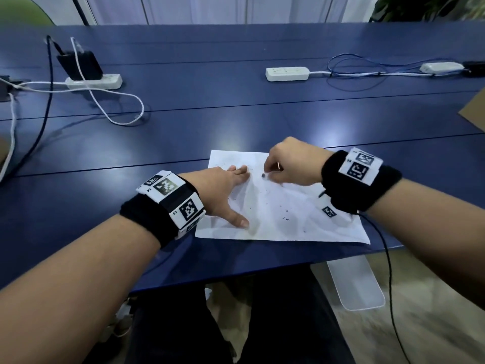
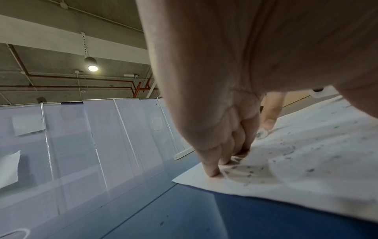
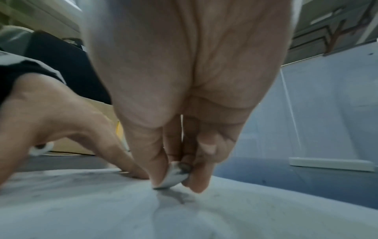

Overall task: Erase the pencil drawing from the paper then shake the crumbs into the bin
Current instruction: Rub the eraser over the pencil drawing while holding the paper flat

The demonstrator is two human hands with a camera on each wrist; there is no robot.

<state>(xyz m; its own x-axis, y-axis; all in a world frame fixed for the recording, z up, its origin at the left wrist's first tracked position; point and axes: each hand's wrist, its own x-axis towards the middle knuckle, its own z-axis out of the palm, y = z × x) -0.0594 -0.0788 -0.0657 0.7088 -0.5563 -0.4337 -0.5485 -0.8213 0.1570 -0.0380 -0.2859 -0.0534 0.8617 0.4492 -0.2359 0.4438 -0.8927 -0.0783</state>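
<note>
A creased white sheet of paper (image 1: pixel 283 214) lies on the blue table near its front edge, dotted with dark eraser crumbs (image 1: pixel 286 218). My left hand (image 1: pixel 225 190) lies flat on the paper's left part, fingers straight and spread, holding it down; its fingertips (image 2: pixel 212 171) press near the paper's corner. My right hand (image 1: pixel 286 164) hovers over the paper's far middle and pinches a small, grey-smudged eraser (image 3: pixel 174 176) between thumb and fingers. The eraser's lower edge touches the paper (image 3: pixel 184 210). It shows as a small dark tip (image 1: pixel 263 175) in the head view.
Two white power strips (image 1: pixel 94 81) (image 1: pixel 287 73) with cables lie further back on the table (image 1: pixel 236 106). A translucent white bin (image 1: pixel 357 282) stands on the floor below the table's front right edge. Brown cardboard (image 1: pixel 475 109) juts in at the right. A black cable hangs from my right wrist.
</note>
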